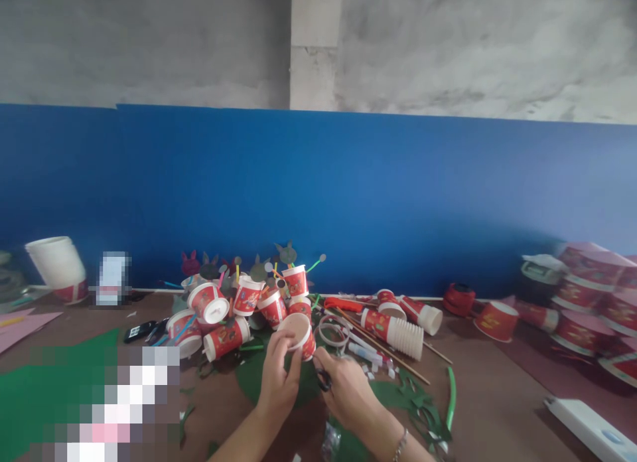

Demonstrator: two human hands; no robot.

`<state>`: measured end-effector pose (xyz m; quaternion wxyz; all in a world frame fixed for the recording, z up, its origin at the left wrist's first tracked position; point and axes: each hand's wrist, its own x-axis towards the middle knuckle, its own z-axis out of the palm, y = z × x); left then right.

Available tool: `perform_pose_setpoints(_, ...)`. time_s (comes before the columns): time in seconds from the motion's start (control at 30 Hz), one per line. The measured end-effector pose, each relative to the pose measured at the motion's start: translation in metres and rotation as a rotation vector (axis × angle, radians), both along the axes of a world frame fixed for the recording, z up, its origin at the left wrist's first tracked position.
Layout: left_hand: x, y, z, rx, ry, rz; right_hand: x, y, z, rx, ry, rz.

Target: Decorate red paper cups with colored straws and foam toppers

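Note:
My left hand (279,366) is closed round a red and white paper cup (307,349), whose pale round end is tipped up towards me. Black-handled scissors (324,380) are in my closed right hand (346,385), just right of the cup. Their blades are mostly hidden, and whether they touch the cup I cannot tell. Just behind my hands lies a heap of decorated red paper cups (226,338), some with dark animal-head cut-outs (287,251) and coloured pipe cleaners. Under my hands is dark green paper (253,376).
Right of my hands lie nested cups (393,330), a roll of clear tape (333,332), thin sticks and green scraps (418,399). Stacked red tubs (582,296) and a white power strip (592,429) are at far right. A blue wall panel (318,196) stands behind the brown table.

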<state>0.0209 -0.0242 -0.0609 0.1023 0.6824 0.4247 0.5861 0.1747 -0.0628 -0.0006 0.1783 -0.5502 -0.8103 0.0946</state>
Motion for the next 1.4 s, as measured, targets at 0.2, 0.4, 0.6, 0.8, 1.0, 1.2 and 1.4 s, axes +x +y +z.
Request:
perform_pose_setpoints(0.2, 0.0, 0.0, 0.0, 0.024, 0.011, 0.002, -0.002, 0.001, -0.008, 0.023, 0.107, -0.013)
perform_pose_setpoints(0.4, 0.0, -0.002, 0.004, 0.045, 0.025, 0.007, -0.01, 0.007, -0.013, -0.649, 0.769, -0.103)
perform_pose_setpoints(0.6, 0.001, -0.003, 0.007, 0.068, 0.053, 0.022, -0.005, 0.012, -0.003, -1.094, 1.117, -0.046)
perform_pose_setpoints(0.8, 0.0, -0.003, 0.011, 0.051, 0.089, 0.003, -0.009, 0.001, 0.0, -0.476, 0.52, -0.168)
perform_pose_setpoints(1.0, 0.001, -0.001, 0.009, 0.064, 0.116, 0.028, -0.007, -0.005, 0.005, -0.125, 0.187, -0.095)
perform_pose_setpoints(1.2, 0.0, -0.003, 0.005, 0.066, 0.126, 0.079, -0.007, 0.006, 0.009, -0.929, 0.913, -0.127)
perform_pose_setpoints(1.4, -0.001, -0.003, 0.005, 0.078, 0.115, 0.102, -0.006, 0.007, 0.005, -0.847, 0.834, -0.145)
